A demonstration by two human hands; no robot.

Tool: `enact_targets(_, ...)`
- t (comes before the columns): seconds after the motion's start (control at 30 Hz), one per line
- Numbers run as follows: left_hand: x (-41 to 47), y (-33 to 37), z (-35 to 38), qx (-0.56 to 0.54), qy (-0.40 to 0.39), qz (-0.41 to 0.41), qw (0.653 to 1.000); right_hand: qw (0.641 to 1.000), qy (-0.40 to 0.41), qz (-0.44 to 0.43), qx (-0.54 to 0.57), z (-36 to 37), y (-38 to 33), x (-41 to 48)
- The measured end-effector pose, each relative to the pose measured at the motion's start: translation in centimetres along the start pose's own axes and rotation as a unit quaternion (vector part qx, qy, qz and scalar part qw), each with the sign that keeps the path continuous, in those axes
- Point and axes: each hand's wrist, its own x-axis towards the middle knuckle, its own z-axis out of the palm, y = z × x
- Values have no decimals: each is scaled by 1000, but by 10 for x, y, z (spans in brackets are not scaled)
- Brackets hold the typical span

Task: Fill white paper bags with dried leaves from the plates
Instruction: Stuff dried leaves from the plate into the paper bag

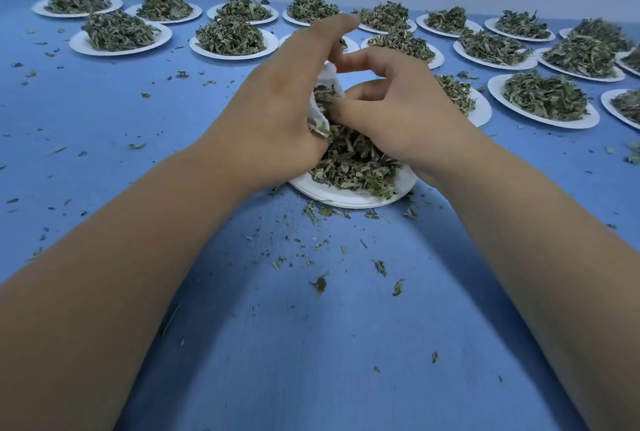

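A white paper plate (346, 196) with a heap of dried green leaves (353, 160) sits in front of me on the blue table. My left hand (277, 112) holds a small white paper bag (327, 84) over the plate, mostly hidden behind its fingers. My right hand (391, 108) has curled fingers pinching dried leaves at the bag's mouth. Leaves show inside the bag's opening.
Several more white plates piled with dried leaves stand in rows across the far side, such as one plate (119, 42) at the left and another (543, 99) at the right. Loose leaf crumbs (322, 281) lie scattered over the blue tabletop (104, 125).
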Motion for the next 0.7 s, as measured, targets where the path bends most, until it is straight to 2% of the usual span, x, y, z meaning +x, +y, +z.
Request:
enact_targets(0.13, -3, -7, -2, 7, 19, -57, 998, 999, 0, -14, 42, 0, -2, -1)
enact_targets(0.27, -3, -18, -1, 53, 6, -112, 992, 996, -5, -14, 91, 0, -2, 0)
enact_targets(0.33, -2, -18, -1, 75, 9, -102, 992, 996, -10, -10, 88, 1, -1, 0)
enact_targets(0.47, -4, -9, -2, 36, 31, -52, 997, 999, -4, -7, 41, 1, -1, 2)
enact_targets(0.53, -3, -5, -3, 51, 16, -35, 998, 1000, 5, -3, 21, 4, -1, 3)
enact_targets(0.7, 0, -6, -1, 78, -17, -50, 996, 998, 32, -16, -50, 5, -2, 6)
